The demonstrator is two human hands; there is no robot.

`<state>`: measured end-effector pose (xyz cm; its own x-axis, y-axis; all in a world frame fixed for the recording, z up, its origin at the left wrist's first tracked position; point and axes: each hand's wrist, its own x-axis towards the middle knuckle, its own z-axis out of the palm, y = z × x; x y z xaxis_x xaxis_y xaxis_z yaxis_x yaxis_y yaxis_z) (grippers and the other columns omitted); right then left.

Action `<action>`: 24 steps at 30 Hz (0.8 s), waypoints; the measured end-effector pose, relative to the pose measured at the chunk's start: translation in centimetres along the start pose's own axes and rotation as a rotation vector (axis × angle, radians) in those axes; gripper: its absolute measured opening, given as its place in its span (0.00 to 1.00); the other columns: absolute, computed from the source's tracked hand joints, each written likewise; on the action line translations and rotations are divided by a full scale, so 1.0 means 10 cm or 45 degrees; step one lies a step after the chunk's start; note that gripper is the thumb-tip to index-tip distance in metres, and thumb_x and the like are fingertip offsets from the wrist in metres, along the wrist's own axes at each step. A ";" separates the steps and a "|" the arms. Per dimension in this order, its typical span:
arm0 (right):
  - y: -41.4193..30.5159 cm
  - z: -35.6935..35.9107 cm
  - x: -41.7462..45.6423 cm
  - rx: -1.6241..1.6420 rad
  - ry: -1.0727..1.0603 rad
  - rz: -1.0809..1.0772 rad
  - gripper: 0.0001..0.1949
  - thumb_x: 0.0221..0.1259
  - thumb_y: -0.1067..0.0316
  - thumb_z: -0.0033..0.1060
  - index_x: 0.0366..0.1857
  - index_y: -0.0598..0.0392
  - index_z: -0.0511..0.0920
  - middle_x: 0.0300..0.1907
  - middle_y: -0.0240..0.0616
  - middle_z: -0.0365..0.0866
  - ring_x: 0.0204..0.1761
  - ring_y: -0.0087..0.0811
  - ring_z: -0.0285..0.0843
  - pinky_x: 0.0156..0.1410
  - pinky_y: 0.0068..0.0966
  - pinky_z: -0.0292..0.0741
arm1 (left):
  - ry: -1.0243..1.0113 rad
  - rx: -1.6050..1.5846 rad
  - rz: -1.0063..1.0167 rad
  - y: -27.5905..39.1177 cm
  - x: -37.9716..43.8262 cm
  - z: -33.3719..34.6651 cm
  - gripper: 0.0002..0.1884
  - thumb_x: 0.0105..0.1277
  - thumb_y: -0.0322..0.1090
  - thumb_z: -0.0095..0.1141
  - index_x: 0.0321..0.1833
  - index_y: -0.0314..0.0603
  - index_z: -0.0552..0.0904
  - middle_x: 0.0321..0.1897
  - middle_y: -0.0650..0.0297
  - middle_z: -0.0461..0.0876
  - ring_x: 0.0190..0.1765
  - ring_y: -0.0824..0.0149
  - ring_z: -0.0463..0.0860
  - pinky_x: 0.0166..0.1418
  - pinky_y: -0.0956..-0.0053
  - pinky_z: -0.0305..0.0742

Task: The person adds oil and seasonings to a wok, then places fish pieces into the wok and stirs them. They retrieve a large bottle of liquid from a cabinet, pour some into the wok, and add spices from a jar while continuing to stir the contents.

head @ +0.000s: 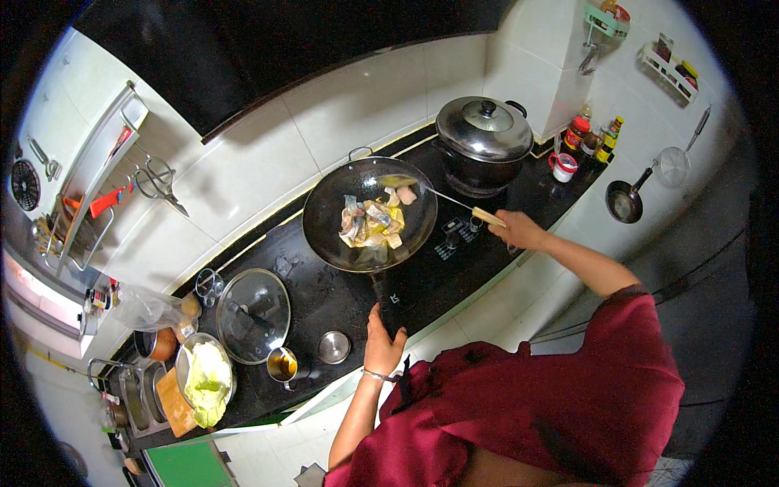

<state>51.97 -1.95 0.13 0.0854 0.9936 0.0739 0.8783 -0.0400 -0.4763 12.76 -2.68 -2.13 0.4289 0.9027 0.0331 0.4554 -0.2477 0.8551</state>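
Observation:
My right hand point(520, 230) grips the pale wooden handle of a spatula point(489, 217). Its thin metal shaft reaches over the wok's right rim, and the blade lies inside near the far wall. A dark wok point(322, 210) sits on the black cooktop, holding a heap of fish pieces point(372, 220), some with grey skin, amid yellowish oil. Towards me runs the wok's dark handle point(378, 285). My left hand point(384, 348) is at the near end of that handle, thumb apart from the fingers. Dark against dark, the handle's end does not show whether the hand closes on it.
Right of the wok stands a lidded steel pot point(484, 137), with seasoning bottles point(587, 140) beyond. To the left are a glass lid point(254, 316), a metal cup point(283, 365), a small round metal dish point(334, 347), a bowl of cabbage leaves point(207, 371) and a sink point(135, 399).

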 end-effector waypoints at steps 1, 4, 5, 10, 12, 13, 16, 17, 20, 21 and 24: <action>-0.14 -0.15 0.07 -0.033 -0.075 -0.039 0.16 0.60 0.53 0.51 0.30 0.57 0.69 0.23 0.47 0.75 0.26 0.47 0.76 0.29 0.39 0.71 | 0.013 -0.041 0.040 -0.03 0.01 0.02 0.38 0.54 0.32 0.57 0.65 0.28 0.51 0.57 0.35 0.61 0.61 0.43 0.64 0.65 0.65 0.59; -0.48 -0.39 0.19 0.120 -0.268 0.025 0.14 0.60 0.55 0.51 0.34 0.57 0.72 0.19 0.40 0.73 0.20 0.34 0.74 0.25 0.32 0.70 | 0.067 -0.124 0.040 -0.16 0.02 0.10 0.40 0.54 0.28 0.55 0.66 0.28 0.47 0.57 0.35 0.61 0.59 0.47 0.67 0.64 0.67 0.60; -0.58 -0.42 0.23 0.240 -0.349 0.163 0.13 0.61 0.56 0.50 0.35 0.56 0.72 0.18 0.37 0.73 0.20 0.31 0.73 0.24 0.30 0.70 | 0.108 -0.134 0.056 -0.18 0.02 0.12 0.40 0.54 0.28 0.55 0.66 0.27 0.47 0.56 0.36 0.63 0.56 0.47 0.71 0.62 0.68 0.63; -0.94 -0.45 0.54 0.552 -0.553 0.645 0.10 0.63 0.62 0.46 0.44 0.51 0.69 0.21 0.33 0.70 0.17 0.23 0.66 0.19 0.20 0.64 | 0.031 -1.050 -0.520 -0.06 0.17 0.13 0.37 0.55 0.23 0.50 0.65 0.34 0.44 0.32 0.52 0.74 0.23 0.68 0.79 0.16 0.77 0.70; -1.02 -0.46 0.61 0.549 -0.552 0.676 0.12 0.63 0.64 0.45 0.49 0.49 0.69 0.22 0.35 0.70 0.16 0.22 0.65 0.18 0.19 0.62 | -0.132 -1.005 -0.739 -0.02 0.26 0.03 0.37 0.54 0.21 0.50 0.65 0.38 0.46 0.32 0.53 0.74 0.24 0.67 0.78 0.17 0.75 0.71; -1.05 -0.45 0.65 0.555 -0.586 0.676 0.13 0.63 0.64 0.45 0.50 0.49 0.69 0.22 0.35 0.71 0.16 0.22 0.65 0.18 0.19 0.62 | -0.214 -0.980 -0.845 -0.01 0.28 -0.01 0.37 0.54 0.21 0.50 0.65 0.40 0.47 0.32 0.54 0.74 0.24 0.67 0.77 0.18 0.75 0.72; -1.03 -0.41 0.76 0.581 -0.688 0.713 0.14 0.63 0.64 0.45 0.52 0.47 0.68 0.23 0.34 0.71 0.16 0.21 0.64 0.18 0.18 0.61 | -0.054 -1.084 -0.698 -0.03 0.25 0.11 0.31 0.55 0.24 0.49 0.62 0.36 0.51 0.19 0.60 0.72 0.15 0.70 0.72 0.13 0.78 0.65; -1.01 -0.40 0.78 0.593 -0.723 0.745 0.14 0.64 0.64 0.45 0.53 0.45 0.68 0.23 0.33 0.71 0.17 0.20 0.65 0.18 0.17 0.61 | -0.015 -1.124 -0.667 -0.04 0.25 0.12 0.30 0.56 0.24 0.49 0.60 0.35 0.53 0.17 0.61 0.71 0.14 0.71 0.71 0.12 0.79 0.65; -0.97 -0.42 0.87 0.697 -0.767 0.909 0.14 0.64 0.64 0.46 0.52 0.43 0.69 0.23 0.32 0.71 0.17 0.19 0.65 0.18 0.16 0.62 | -0.093 -1.079 -0.680 -0.06 0.26 0.10 0.30 0.56 0.24 0.49 0.61 0.35 0.52 0.19 0.61 0.71 0.15 0.71 0.71 0.12 0.79 0.65; -0.99 -0.43 0.89 0.743 -0.771 0.971 0.13 0.63 0.64 0.46 0.52 0.42 0.69 0.23 0.31 0.71 0.17 0.19 0.64 0.18 0.16 0.62 | -0.115 -1.070 -0.689 -0.05 0.26 0.08 0.31 0.56 0.24 0.49 0.61 0.35 0.52 0.19 0.61 0.71 0.15 0.71 0.71 0.12 0.79 0.66; -1.10 -0.47 0.83 0.710 -0.796 0.965 0.12 0.63 0.64 0.48 0.49 0.42 0.70 0.23 0.31 0.71 0.18 0.19 0.65 0.18 0.13 0.63 | -0.099 -1.080 -0.723 -0.08 0.25 0.11 0.36 0.56 0.23 0.50 0.66 0.40 0.48 0.27 0.57 0.72 0.18 0.69 0.72 0.14 0.77 0.66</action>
<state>45.24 6.21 10.12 0.1187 0.6179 -0.7772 0.3543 -0.7576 -0.5482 14.30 -0.54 -3.29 0.3848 0.7766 -0.4988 -0.0819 0.5670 0.8196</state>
